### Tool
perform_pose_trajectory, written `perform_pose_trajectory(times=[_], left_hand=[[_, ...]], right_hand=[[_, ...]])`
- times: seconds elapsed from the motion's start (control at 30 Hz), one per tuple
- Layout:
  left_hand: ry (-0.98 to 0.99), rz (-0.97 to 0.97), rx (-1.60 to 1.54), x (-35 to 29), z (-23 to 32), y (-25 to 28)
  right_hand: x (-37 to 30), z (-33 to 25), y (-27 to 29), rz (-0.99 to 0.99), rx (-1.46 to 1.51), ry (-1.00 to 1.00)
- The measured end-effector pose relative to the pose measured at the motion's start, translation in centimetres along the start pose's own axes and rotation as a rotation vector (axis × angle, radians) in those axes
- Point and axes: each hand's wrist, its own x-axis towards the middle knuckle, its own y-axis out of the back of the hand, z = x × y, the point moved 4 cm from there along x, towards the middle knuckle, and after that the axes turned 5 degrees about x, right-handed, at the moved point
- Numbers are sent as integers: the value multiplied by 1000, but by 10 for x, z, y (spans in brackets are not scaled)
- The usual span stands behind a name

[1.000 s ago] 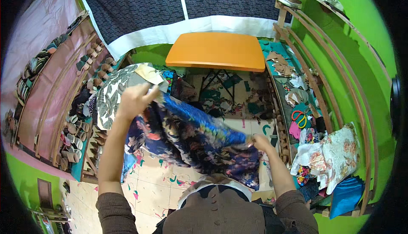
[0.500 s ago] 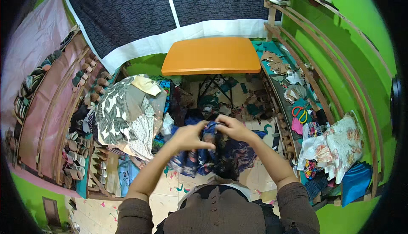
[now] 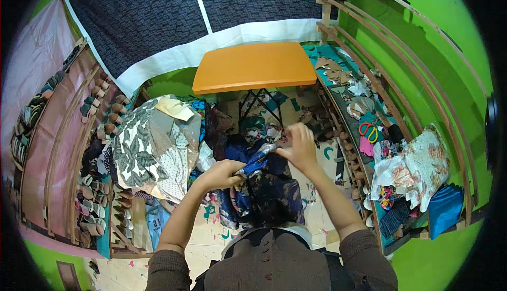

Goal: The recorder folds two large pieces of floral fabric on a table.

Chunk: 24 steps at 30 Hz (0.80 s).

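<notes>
A dark blue patterned cloth [image 3: 272, 190] hangs in front of me, with its lower part across my lap. My left hand [image 3: 224, 175] is closed on a bunched edge of it. From that hand a gathered, twisted strip of the cloth runs up to the right. My right hand [image 3: 300, 151] is at the strip's far end, its thumb stretched toward the cloth and its fingers raised apart from the thumb. Whether the thumb touches the fabric is hard to make out.
Beyond the cloth stands an orange folding table [image 3: 253, 66]. A heap of printed fabrics [image 3: 153, 148] lies at left, beside racks of shoes [image 3: 92, 201]. On the right shelf are yellow-and-red-handled scissors [image 3: 368, 131] and a floral cloth bundle [image 3: 428, 159]. Scraps litter the tiled floor [image 3: 206, 259].
My hands have moved apart, the right one upward and rightward with its fingers spreading. The cloth between them is now drawn into a twisted strip. The view has shifted slightly.
</notes>
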Motion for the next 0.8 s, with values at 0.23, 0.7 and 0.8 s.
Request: perform_pose_trajectory(times=[0.23,0.7,0.8], left_hand=[[136,45,-315,-19,-19,5],[101,115,-250,-29,-15,20],[275,204,-11,-36,-27,23]], right_hand=[[-122,-7,-56,-189,358,-479],[-96,11,-65,-378,380,-365],[-77,49,0,-239,311,-484]])
